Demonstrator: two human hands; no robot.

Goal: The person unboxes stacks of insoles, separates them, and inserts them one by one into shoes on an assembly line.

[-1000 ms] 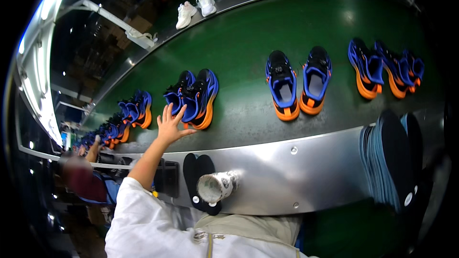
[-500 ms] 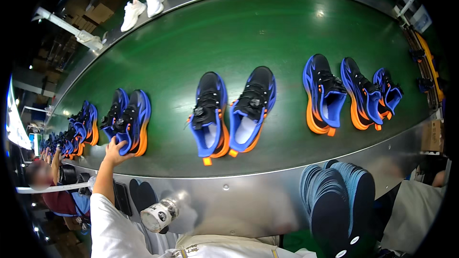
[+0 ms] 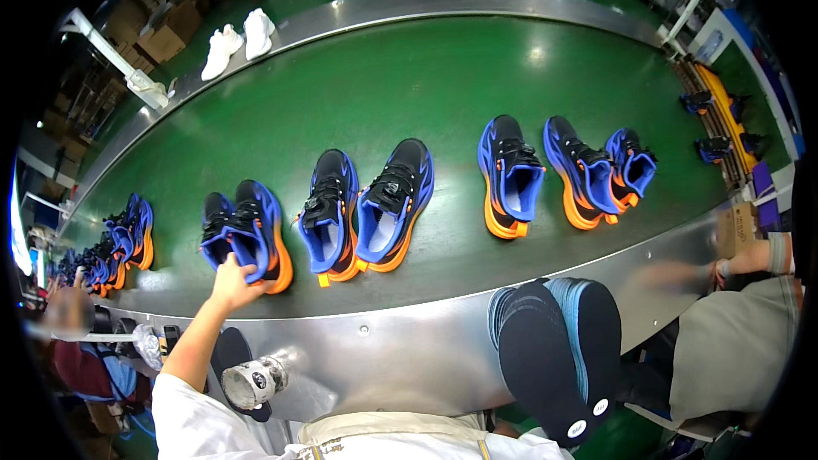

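My left hand (image 3: 235, 284) reaches over the belt's near edge, its fingers closed on the heel of a black sneaker (image 3: 263, 230) with blue sides and an orange sole. Its mate (image 3: 216, 215) stands close against it on the left. Just to the right, a matching pair stands toes away from me, a left sneaker (image 3: 328, 204) and a right sneaker (image 3: 396, 200), with pale insides showing. My right hand is out of view.
Several matching sneakers (image 3: 509, 170) stand farther right on the green belt (image 3: 443, 77). Stacked insoles (image 3: 550, 332) and a jar (image 3: 253, 382) lie on the near metal ledge (image 3: 366, 349). White shoes (image 3: 258, 32) sit on the far ledge. A co-worker's arm (image 3: 750, 257) reaches in at right.
The held sneaker and its mate have moved right, closer to the middle pair, with my left hand on the heel. The view has shifted, and a co-worker's arm now shows at the right.
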